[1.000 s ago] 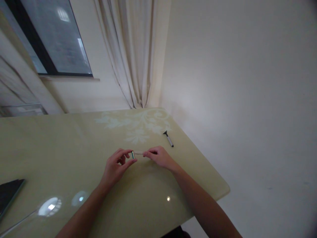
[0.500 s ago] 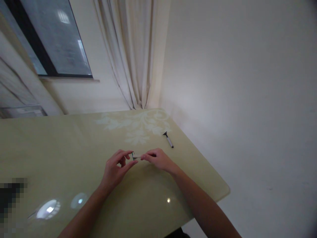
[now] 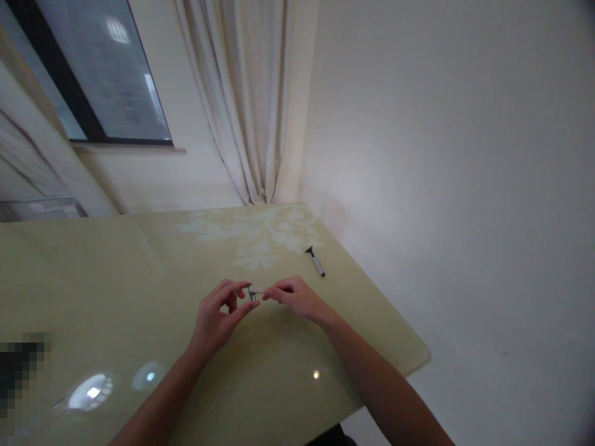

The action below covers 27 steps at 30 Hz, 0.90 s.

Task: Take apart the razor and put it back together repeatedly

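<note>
My left hand [image 3: 220, 313] pinches a small, narrow green and silvery piece [image 3: 251, 296] by its two ends, between the thumb below and the fingers above. From the right, my right hand [image 3: 290, 295] grips a thin pale stick [image 3: 258, 292] with its fingertips. The stick's tip meets the middle of the green piece; whether the two are joined I cannot tell. Both hands are raised a little over the table. Beyond my right hand lies a razor [image 3: 316, 262] with a black head and a grey handle.
The glossy pale green table [image 3: 153, 279] has a white leaf pattern near its far corner. A white wall [image 3: 446, 186] runs along its right side. Curtains [image 3: 251, 93] and a dark-framed window [image 3: 116, 68] are behind it. At the left edge there is a blurred dark patch [image 3: 18, 371].
The stick's tip has shifted slightly up along the green piece, showing more green below it. My right hand has moved very slightly left; my left hand keeps its hold.
</note>
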Available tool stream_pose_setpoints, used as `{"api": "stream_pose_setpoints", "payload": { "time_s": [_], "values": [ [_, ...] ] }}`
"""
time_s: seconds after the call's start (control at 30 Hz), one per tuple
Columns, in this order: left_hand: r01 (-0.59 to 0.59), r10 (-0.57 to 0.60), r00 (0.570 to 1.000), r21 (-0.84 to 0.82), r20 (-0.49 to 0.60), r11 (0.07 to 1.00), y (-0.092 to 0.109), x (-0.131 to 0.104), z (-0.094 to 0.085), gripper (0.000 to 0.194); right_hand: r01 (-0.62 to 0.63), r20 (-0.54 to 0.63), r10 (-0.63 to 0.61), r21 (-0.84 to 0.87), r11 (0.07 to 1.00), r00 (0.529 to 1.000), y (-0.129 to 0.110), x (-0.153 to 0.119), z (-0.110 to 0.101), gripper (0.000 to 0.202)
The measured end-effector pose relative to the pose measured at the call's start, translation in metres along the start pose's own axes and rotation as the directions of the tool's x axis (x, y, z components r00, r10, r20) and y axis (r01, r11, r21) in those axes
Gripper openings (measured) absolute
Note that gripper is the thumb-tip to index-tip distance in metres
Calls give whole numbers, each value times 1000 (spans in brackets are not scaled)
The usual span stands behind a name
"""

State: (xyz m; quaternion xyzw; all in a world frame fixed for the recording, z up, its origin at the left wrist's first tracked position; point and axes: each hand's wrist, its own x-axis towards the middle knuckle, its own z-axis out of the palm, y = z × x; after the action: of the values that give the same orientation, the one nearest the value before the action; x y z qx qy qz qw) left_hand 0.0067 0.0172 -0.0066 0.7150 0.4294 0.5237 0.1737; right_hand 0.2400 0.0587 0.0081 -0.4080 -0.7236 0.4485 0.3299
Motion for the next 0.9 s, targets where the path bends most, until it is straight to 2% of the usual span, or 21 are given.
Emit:
{"api": "stream_pose_setpoints", "payload": {
  "time_s": [0.13, 0.27, 0.43, 0.57, 0.73, 0.83, 0.9],
  "values": [
    [0, 0, 1000, -3, -6, 1000, 1, 0, 0, 30, -13, -135, 0, -98, 995, 991, 3, 1, -1, 47],
    [2, -2, 1000, -14, 0, 1000, 1, 1, 2, 30, 28, -40, -30, -47, 998, 999, 1, 0, 0, 47],
    [-3, 3, 1000, -6, -13, 1000, 0, 1, 2, 30, 30, -168, -49, -116, 993, 985, -4, -1, 4, 43],
    [3, -3, 1000, -6, -4, 1000, -1, 2, 1, 30, 31, -66, -34, -50, 998, 997, -4, -1, 5, 43],
    [18, -18, 1000, -14, -12, 1000, -2, 1, 1, 29, -3, -154, -15, -118, 993, 988, -3, -1, 3, 44],
    [31, -31, 999, -17, -5, 999, -3, 1, 2, 30, 17, -78, -23, -78, 997, 997, -4, -1, 4, 43],
    [33, -33, 999, -18, -1, 999, -4, 1, 2, 31, 38, -79, -45, -92, 995, 996, -5, -2, 5, 42]
  ]
}}
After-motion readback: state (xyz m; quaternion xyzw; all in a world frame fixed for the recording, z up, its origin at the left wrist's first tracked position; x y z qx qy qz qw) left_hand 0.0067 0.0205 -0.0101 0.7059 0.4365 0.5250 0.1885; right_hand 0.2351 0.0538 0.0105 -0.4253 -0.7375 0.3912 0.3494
